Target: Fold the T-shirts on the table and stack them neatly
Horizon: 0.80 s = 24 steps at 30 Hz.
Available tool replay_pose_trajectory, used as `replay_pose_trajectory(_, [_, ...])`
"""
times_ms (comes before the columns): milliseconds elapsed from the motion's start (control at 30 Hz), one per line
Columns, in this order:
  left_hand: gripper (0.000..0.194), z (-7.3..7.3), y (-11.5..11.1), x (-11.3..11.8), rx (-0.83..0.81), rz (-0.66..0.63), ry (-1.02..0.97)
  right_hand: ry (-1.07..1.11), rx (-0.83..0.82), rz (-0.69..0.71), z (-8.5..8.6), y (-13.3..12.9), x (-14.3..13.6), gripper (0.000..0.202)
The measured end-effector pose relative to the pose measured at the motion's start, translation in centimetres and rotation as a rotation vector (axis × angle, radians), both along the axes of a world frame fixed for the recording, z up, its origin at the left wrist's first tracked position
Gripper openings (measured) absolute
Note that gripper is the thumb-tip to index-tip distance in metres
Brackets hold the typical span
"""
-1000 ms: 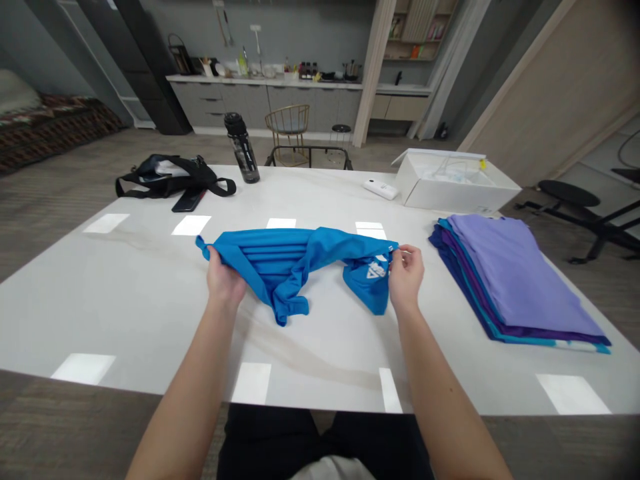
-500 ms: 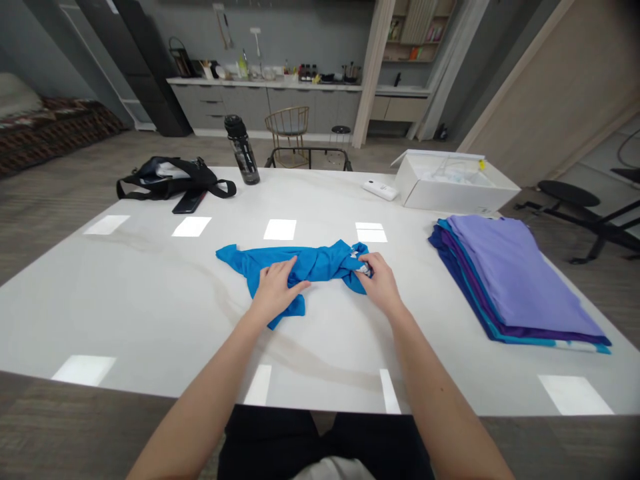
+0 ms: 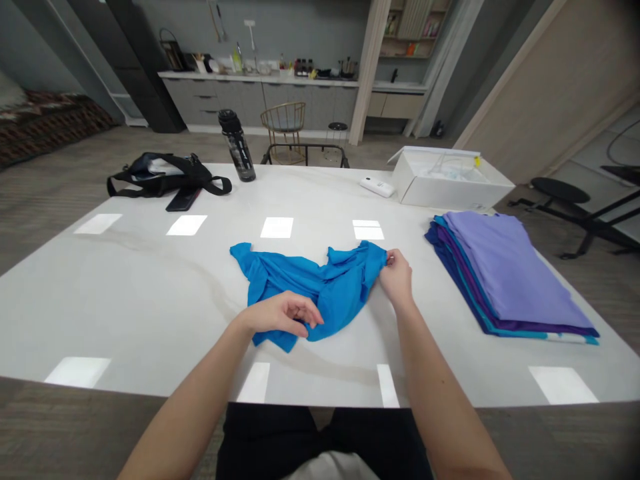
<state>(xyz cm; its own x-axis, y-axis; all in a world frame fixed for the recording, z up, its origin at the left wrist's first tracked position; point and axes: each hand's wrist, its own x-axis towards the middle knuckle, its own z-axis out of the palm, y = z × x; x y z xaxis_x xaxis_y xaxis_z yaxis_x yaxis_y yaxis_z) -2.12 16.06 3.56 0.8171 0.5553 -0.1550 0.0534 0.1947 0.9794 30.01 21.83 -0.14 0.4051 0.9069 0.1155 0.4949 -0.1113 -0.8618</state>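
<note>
A crumpled bright blue garment (image 3: 345,293), perhaps a shirt, lies partly spread on the white table in front of me. My right hand (image 3: 397,272) pinches its upper right edge between thumb and fingers. Over the lower left part of the cloth hovers my left hand (image 3: 285,313), its fingers loosely curved and apart from the thumb, with nothing in it. Whether its fingertips touch the fabric, I cannot tell. The garment's left end forms a narrow tip, and its lower edge hangs toward me in loose folds.
A stack of folded clothes (image 3: 510,273), lavender on top, lies at the right. Behind it stand an open white box (image 3: 450,190) and a white remote-like device (image 3: 377,187). A black bottle (image 3: 237,148), a black bag (image 3: 165,177) and a phone (image 3: 183,199) are at the far left.
The blue garment has gone from a narrow bunch to a wider spread. My right hand has moved right with its edge; my left hand has let go and come nearer to me.
</note>
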Motion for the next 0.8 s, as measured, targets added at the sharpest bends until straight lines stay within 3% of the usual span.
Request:
replay_pose_trajectory(100, [0.027, 0.6, -0.2, 0.3, -0.066, -0.132, 0.086, 0.447, 0.048, 0.12, 1.5, -0.1, -1.3, 0.035])
replay_pose_trajectory(167, [0.03, 0.5, -0.3, 0.9, -0.088, -0.132, 0.149, 0.637, 0.072, 0.292, 3.5, -0.6, -2.7, 0.049])
replay_pose_trajectory(233, [0.033, -0.1, -0.3, 1.9, -0.03, 0.062, 0.152, 0.692, 0.01, 0.519, 5.5, -1.2, -4.2, 0.057])
replay_pose_trajectory(333, [0.04, -1.2, 0.3, 3.6, 0.23, 0.617, 0.084, 0.692, -0.136, 0.711, 6.6, -2.2, -5.1, 0.067])
replay_pose_trajectory(400, [0.061, -1.5, 1.1, 4.6, 0.388, 0.854, 0.074, 0.709, -0.199, 0.744, 5.8, -2.6, -4.8, 0.07])
replay_pose_trajectory(433, [0.066, -1.4, 1.5, 4.9, 0.439, 0.883, 0.081, 0.726, -0.223, 0.758, 5.1, -2.7, -4.5, 0.07])
replay_pose_trajectory(500, [0.056, -0.8, 2.4, 5.1, 0.501, 0.802, 0.119, 0.761, -0.256, 0.8, 3.8, -2.8, -3.8, 0.069])
replay_pose_trajectory(567, [0.032, 0.3, 3.2, 4.9, 0.534, 0.653, 0.182, 0.778, -0.254, 0.816, 3.0, -2.7, -3.5, 0.064])
replay_pose_trajectory(667, [0.01, 1.6, 3.8, 4.4, 0.59, 0.558, 0.261, 0.748, -0.204, 0.719, 2.7, -2.4, -3.6, 0.047])
replay_pose_trajectory(733, [0.011, 1.8, 3.5, 4.2, 0.631, 0.669, 0.268, 0.687, -0.148, 0.635, 2.7, -2.0, -3.7, 0.039])
replay_pose_trajectory(800, [0.015, 1.5, 2.9, 4.1, 0.63, 0.87, 0.232, 0.58, -0.042, 0.524, 2.5, -1.4, -3.5, 0.035])
